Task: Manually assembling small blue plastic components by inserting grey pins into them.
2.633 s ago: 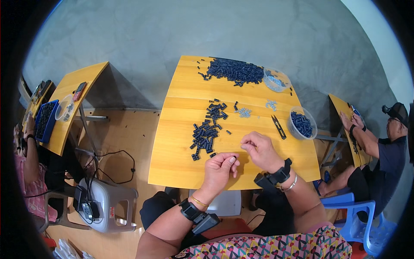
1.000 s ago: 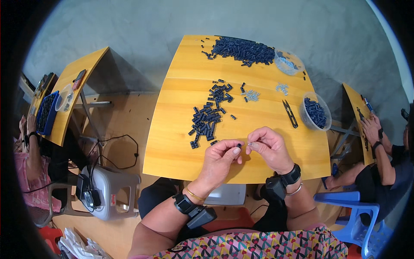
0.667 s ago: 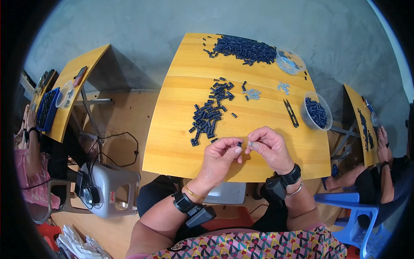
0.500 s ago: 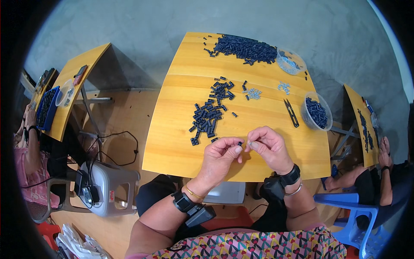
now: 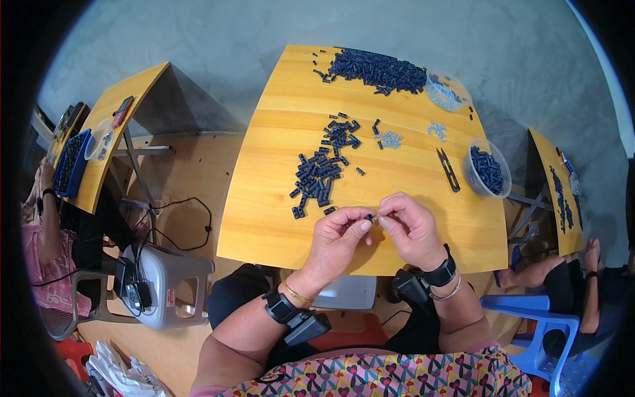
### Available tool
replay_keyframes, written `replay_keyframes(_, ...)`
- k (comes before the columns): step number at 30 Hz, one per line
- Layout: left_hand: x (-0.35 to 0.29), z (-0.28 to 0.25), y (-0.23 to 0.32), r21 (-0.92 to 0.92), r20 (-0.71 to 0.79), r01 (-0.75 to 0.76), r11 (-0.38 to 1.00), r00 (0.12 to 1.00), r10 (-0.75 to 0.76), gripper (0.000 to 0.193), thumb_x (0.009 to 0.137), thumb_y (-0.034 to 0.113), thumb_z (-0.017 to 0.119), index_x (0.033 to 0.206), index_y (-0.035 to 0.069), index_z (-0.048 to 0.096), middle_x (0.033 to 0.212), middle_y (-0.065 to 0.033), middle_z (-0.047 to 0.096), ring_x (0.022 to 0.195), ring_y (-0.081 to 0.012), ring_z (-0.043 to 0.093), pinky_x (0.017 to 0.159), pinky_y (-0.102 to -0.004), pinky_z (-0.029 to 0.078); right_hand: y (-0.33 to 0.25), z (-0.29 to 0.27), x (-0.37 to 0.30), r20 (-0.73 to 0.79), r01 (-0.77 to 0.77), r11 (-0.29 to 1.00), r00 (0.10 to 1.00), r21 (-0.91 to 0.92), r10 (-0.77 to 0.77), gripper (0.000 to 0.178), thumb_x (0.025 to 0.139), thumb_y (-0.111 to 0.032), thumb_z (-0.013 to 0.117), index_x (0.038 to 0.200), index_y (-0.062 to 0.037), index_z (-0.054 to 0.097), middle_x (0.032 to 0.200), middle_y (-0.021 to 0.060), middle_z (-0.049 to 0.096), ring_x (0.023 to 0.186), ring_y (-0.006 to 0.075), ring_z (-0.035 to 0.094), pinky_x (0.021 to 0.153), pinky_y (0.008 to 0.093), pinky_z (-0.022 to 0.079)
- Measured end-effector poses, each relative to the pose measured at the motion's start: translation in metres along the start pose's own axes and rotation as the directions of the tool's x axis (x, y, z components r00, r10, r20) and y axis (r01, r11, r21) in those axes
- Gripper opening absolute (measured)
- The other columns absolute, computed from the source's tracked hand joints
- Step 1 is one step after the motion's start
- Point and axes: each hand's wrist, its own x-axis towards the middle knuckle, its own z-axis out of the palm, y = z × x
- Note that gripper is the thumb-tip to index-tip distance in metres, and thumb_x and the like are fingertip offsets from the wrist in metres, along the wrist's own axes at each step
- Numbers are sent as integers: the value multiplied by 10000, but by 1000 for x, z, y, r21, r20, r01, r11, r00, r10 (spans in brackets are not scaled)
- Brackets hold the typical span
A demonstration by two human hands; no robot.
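I see the left hand [image 5: 336,239] pinching a small black piece [image 5: 368,217] over the near side of the table [image 5: 271,231], and the right hand [image 5: 411,229] pinching what looks like a tiny shiny bit [image 5: 376,219] right beside it, so holding both steady and straight seems best.

A grey stool [image 5: 159,311] carries black adapters [image 5: 137,296]. White bags [image 5: 119,370] lie at lower left, a blue chair [image 5: 516,304] at right.

A: "Lighting?"
B: "Bright, even. Soft shadow between left hand [image 5: 336,243] and right hand [image 5: 415,231], near edge of wood-grain table [image 5: 264,221]. Grey wall [image 5: 317,26]: shadowed past far right corner."
A: "Defects?"
B: "Bowed edges, blackened rim; fingertip detail unclear."
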Motion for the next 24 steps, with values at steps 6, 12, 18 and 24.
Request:
replay_keyframes(6, 0, 3, 4, 86, -37, 16, 996, 999, -12, 163, 863, 7, 537, 1018, -22, 579, 869, -57, 612, 689, -105, 546, 641, -224, 469, -13, 2, 5, 39, 130, 967, 992, -217, -124, 151, 760, 63, 560, 876, -27, 524, 821, 107, 551, 710, 238, 564, 618, 292, 458)
replay_keyframes(12, -1, 5, 9, 115, -19, 34, 993, 999, -32, 110, 872, 51, 551, 948, -21, 583, 793, -39, 603, 641, -92, 542, 610, -213, 461, -10, 2, 3, -5, 136, 967, 990, -217, -140, 154, 740, 69, 574, 850, -22, 517, 799, 114, 545, 708, 261, 564, 613, 306, 458)
replay_keyframes(18, -1, 5, 10, 66, -13, 60, 996, 998, -59, 117, 880, 80, 551, 934, -20, 581, 749, -34, 582, 631, -92, 533, 580, -218, 457, -12, 3, 5, 1, 204, 927, 977, -313, -215, 173, 731, 73, 581, 873, -17, 541, 805, 120, 545, 704, 274, 561, 619, 318, 465)
replay_keyframes(24, -1, 4, 10, 5, -25, 75, 997, 997, -75, 124, 876, 84, 559, 936, -21, 584, 749, -35, 581, 621, -92, 526, 575, -226, 466, -22, 8, 6, 53, 229, 904, 973, -361, -225, 207, 718, 80, 585, 900, -13, 551, 828, 127, 541, 733, 279, 558, 625, 327, 467)
